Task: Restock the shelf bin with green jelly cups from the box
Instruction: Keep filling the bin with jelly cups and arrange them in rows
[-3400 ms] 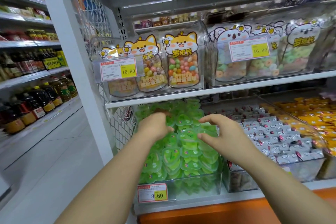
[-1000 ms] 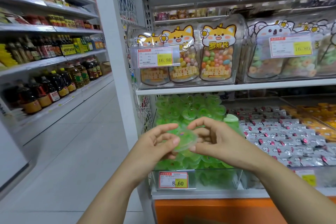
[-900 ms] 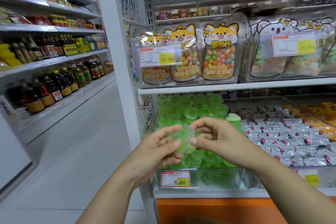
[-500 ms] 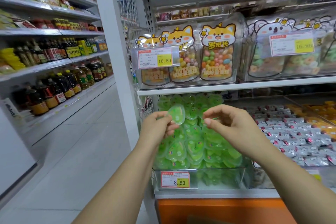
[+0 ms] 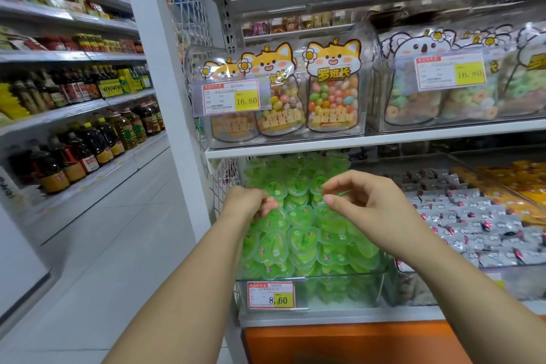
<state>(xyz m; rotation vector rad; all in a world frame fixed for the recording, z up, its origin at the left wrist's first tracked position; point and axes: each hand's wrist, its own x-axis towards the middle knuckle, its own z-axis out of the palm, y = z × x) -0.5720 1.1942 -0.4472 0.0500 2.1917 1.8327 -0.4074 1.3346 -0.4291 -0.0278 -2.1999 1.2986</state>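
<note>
On the left side of the frame I see an aisle with dark oil bottles (image 5: 74,154) standing in rows on the store shelves. A white post (image 5: 165,97) divides that aisle from the candy shelving.

Just right of the post, my left hand (image 5: 249,201) is at the left edge of the green jelly cups (image 5: 298,233). I see it from the back, with its fingers curled down against the pile. I cannot tell if it holds a cup or only touches them.

The green jelly cups lie heaped in the clear shelf bin (image 5: 354,289) in the lower middle of the frame, and the heap rises well above the front wall. A price tag marked 8.60 (image 5: 271,294) is fixed on the left part of that wall. Above the bin, on a white shelf board (image 5: 384,139), stand cat-shaped candy bags (image 5: 334,83) behind a price tag marked 16.80 (image 5: 233,97).

My right hand (image 5: 369,204) hovers over the right part of the heap. Its thumb and fingers are loosely bent with a narrow gap between them, and I see nothing held in them.

Further right is a bin of silver wrapped sweets (image 5: 472,216), and at the right edge lie orange packets (image 5: 517,183). Koala bags (image 5: 419,83) stand on the board above.
</note>
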